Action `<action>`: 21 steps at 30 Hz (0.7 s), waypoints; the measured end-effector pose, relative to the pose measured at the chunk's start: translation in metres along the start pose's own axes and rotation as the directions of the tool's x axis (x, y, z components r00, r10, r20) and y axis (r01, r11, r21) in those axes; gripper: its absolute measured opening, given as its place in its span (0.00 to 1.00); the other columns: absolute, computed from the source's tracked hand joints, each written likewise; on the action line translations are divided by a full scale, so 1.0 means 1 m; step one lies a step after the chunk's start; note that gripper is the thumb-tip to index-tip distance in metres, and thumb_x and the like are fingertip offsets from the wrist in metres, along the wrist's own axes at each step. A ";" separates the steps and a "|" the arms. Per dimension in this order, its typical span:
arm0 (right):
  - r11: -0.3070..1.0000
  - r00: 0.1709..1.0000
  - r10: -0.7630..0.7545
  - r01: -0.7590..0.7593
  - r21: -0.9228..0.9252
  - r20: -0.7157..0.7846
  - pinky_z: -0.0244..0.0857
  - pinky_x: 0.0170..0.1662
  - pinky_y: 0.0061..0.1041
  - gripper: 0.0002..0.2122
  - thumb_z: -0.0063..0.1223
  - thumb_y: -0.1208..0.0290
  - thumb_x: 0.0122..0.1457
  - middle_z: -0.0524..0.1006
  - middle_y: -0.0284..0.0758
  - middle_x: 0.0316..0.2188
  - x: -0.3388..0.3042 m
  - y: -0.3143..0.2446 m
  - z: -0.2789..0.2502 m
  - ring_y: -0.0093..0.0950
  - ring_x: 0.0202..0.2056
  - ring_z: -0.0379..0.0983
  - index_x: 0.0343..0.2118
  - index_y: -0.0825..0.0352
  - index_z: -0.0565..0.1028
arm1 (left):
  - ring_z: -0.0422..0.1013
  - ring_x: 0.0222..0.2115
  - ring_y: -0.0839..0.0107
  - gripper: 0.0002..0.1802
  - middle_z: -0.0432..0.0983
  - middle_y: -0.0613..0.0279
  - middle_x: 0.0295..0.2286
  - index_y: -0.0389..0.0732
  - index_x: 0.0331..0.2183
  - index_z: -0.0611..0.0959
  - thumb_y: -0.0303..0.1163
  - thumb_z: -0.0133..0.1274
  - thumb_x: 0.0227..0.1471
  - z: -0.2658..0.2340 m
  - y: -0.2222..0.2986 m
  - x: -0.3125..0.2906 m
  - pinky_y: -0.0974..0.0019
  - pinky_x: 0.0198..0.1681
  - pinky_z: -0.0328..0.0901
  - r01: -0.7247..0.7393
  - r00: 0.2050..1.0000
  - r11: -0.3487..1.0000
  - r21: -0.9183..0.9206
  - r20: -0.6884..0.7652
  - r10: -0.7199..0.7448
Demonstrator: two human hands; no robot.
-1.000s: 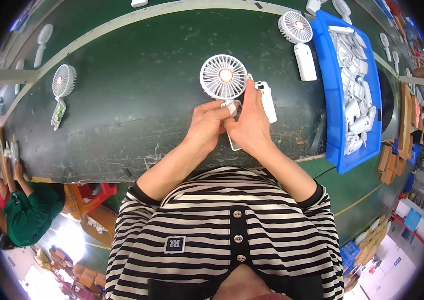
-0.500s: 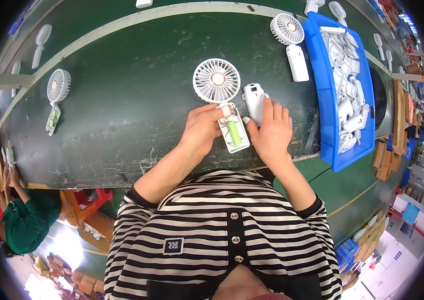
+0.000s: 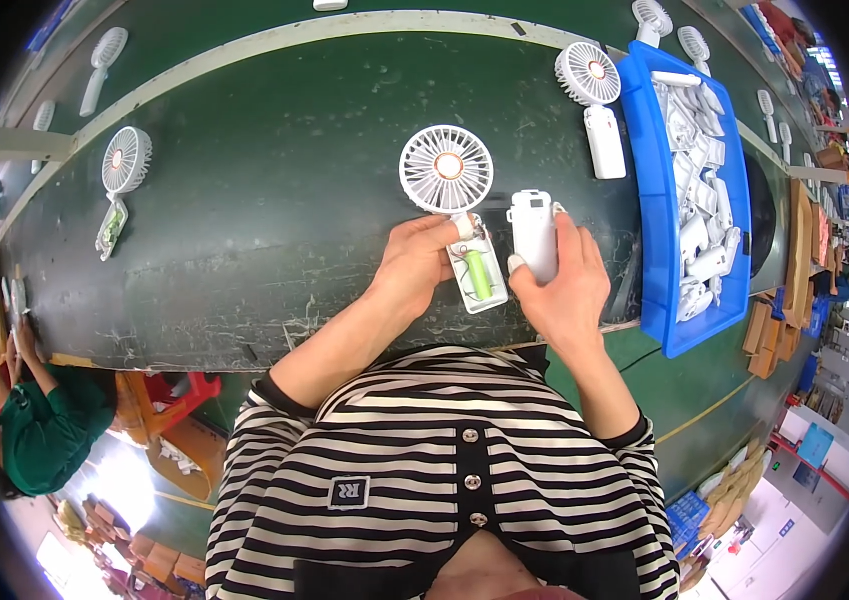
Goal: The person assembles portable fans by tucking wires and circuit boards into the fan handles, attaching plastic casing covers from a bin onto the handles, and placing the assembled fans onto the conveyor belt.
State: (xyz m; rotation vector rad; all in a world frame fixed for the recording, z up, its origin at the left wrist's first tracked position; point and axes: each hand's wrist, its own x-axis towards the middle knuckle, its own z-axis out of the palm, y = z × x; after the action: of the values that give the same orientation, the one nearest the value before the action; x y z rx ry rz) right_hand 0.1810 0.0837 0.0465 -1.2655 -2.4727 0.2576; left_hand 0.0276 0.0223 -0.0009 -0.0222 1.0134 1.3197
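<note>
Head view: left hand (image 3: 415,265) pins the open white fan (image 3: 448,170) handle on the table (image 3: 265,200), green battery (image 3: 478,274) seated and exposed; right hand (image 3: 570,285) clamped on the white cover (image 3: 533,232) just beside it. Cover not yet fitted, likely closing left

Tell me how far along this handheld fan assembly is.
Done: a green battery already sits in the open handle of the white fan, with wires beside it. In hand: the left hand steadies the fan at its neck, while the right hand holds the white handle cover beside it. Left: the cover is not yet on; the handle is open.
</note>
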 end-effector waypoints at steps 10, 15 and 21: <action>0.985 0.966 -0.129 0.099 0.139 0.226 0.66 0.31 0.35 0.23 0.55 0.72 0.34 0.69 0.41 0.28 -0.003 -0.033 -0.011 0.39 0.30 0.69 0.38 0.74 0.69 | 0.69 0.35 0.68 0.20 0.72 0.59 0.35 0.35 0.40 0.71 0.41 0.44 0.51 0.006 0.006 -0.004 0.62 0.39 0.65 0.003 1.000 0.996 -0.084 -0.002 -0.003; 0.983 0.958 -0.138 0.101 0.154 0.251 0.66 0.31 0.34 0.23 0.55 0.72 0.34 0.70 0.41 0.28 0.000 -0.039 -0.005 0.39 0.30 0.69 0.38 0.74 0.69 | 0.68 0.38 0.66 0.21 0.69 0.57 0.37 0.35 0.41 0.70 0.42 0.42 0.52 0.006 0.005 -0.005 0.61 0.40 0.65 -0.024 1.000 0.994 -0.109 0.009 0.026; 0.983 0.957 -0.146 0.111 0.149 0.252 0.66 0.30 0.35 0.22 0.55 0.72 0.34 0.70 0.42 0.28 0.001 -0.038 -0.002 0.39 0.30 0.69 0.37 0.74 0.69 | 0.70 0.33 0.66 0.22 0.70 0.55 0.34 0.33 0.39 0.71 0.44 0.44 0.52 0.006 0.004 -0.003 0.61 0.38 0.65 -0.046 0.999 0.988 -0.150 -0.005 0.046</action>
State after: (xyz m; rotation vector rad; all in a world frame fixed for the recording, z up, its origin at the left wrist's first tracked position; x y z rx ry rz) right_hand 0.1525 0.0621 0.0602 -1.0695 -2.6931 0.5802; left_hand 0.0284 0.0243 0.0069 -0.1145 0.9184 1.4367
